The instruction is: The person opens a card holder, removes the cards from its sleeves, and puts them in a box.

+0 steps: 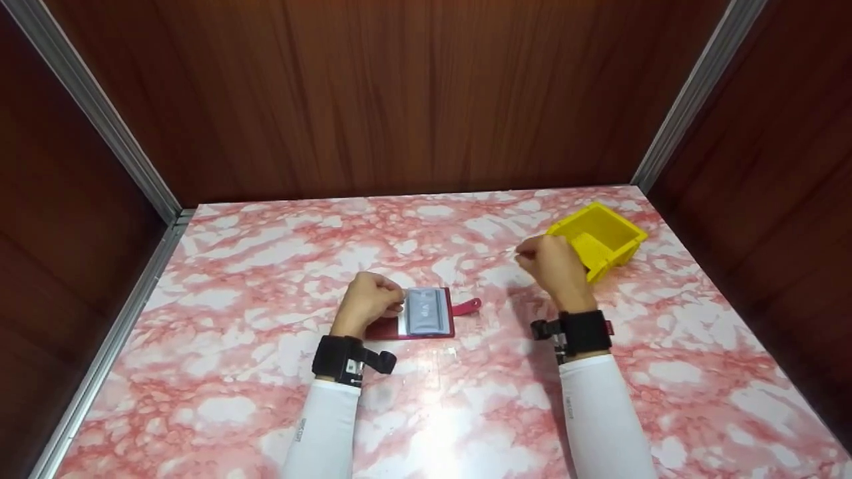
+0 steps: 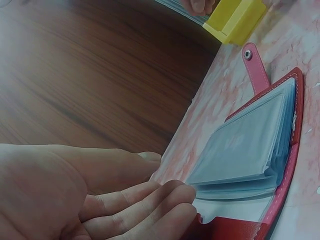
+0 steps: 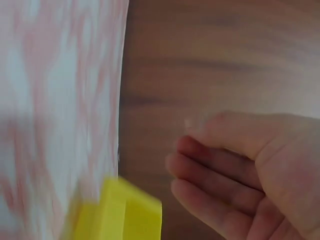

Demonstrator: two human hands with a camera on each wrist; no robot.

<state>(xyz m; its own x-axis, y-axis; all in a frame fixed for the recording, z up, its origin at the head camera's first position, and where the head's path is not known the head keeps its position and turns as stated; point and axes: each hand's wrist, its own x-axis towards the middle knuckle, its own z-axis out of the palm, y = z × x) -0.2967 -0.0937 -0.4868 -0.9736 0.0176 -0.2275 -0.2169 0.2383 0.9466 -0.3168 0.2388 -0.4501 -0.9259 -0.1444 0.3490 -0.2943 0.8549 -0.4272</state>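
Note:
A red card holder (image 1: 448, 327) lies unfolded on the table, its clear plastic sleeves (image 2: 235, 145) stacked on the right side. Its pink snap strap (image 1: 466, 307) sticks out to the right. My left hand (image 1: 370, 303) is over the holder's left flap, with fingers loosely bent and nothing seen between them; whether it touches the flap I cannot tell. To the right, my right hand (image 1: 554, 267) is raised beside the yellow bin (image 1: 626, 256), in front of its near left side. In the right wrist view its thumb and fingers are loosely bent, holding nothing visible.
The table top (image 1: 266, 399) has a pink and white marbled pattern. Dark wooden panels (image 1: 399, 100) with metal corner posts close in the back and both sides. The yellow bin stands near the far right corner.

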